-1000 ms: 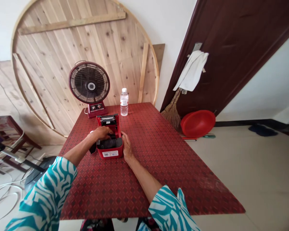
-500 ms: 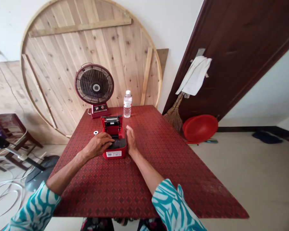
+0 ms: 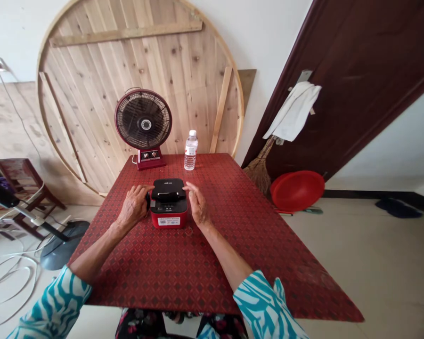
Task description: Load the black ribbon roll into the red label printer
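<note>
A small red label printer [image 3: 169,220] with a black lid [image 3: 168,186] sits on the table in front of me. Its lid is down, and a white sticker marks its front. At the left side of the printer is my left hand [image 3: 134,203], fingers stretched toward the lid's edge and touching or nearly touching it. A dark part shows beside those fingertips; I cannot tell what it is. My right hand [image 3: 198,206] is by the right side, fingers apart, fingertips near the lid's right edge. Neither hand holds anything that I can see.
Behind the printer stand a dark red fan [image 3: 143,120] and a water bottle [image 3: 191,150] on the red patterned table [image 3: 212,278]. A large round wooden board [image 3: 162,61] leans on the wall. A red basin [image 3: 297,190] and a broom [image 3: 259,167] are right of the table.
The printer's lid was up and is now down. My left hand has moved from the printer's inside to its left side. The small white ring left of the printer no longer shows.
</note>
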Motion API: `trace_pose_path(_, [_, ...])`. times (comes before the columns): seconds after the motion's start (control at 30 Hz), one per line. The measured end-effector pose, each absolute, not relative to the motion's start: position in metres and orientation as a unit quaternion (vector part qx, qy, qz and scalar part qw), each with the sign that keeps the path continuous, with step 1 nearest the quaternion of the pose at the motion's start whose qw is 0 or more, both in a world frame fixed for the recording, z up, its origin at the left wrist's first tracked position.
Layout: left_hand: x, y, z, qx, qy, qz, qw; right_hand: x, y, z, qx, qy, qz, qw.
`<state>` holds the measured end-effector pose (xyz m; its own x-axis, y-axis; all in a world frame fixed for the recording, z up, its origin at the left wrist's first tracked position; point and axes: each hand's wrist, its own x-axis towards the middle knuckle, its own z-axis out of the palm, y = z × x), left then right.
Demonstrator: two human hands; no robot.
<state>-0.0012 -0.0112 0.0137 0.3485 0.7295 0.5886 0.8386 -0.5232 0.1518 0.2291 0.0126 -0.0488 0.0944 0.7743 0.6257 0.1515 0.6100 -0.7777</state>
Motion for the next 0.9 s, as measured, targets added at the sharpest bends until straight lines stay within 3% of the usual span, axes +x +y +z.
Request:
trace_pose_path(0.13, [-0.005, -0.010, 0.006, -0.843, -0.471, -0.251, 0.069, 0.228, 0.008, -0.059, -0.371, -0.646, 0.215, 0.632])
trace_pose_path(0.4, [-0.005, -0.013, 0.002, -0.852, -0.447, -0.267, 0.057, 0.230, 0.002, -0.062, -0.366, -0.668, 0.191, 0.619])
trace_pose_path(0.5, [-0.007, -0.016, -0.004, -0.813, -0.457, -0.359, -0.048, 0.225, 0.005, -0.065, -0.382, -0.597, 0.254, 0.658])
trace_pose_path(0.6, [-0.006, -0.021, -0.009, -0.673, -0.518, -0.466, -0.247, 0.216, 0.011, -0.074, -0.402, -0.480, 0.345, 0.699])
trace_pose_path(0.7, [-0.001, -0.024, -0.009, -0.569, -0.543, -0.446, -0.427, 0.205, 0.017, -0.083, -0.408, -0.401, 0.413, 0.709])
trace_pose_path(0.9, [0.005, -0.013, -0.004, -0.508, -0.545, -0.396, -0.537, 0.192, 0.017, -0.084, -0.421, -0.347, 0.459, 0.701])
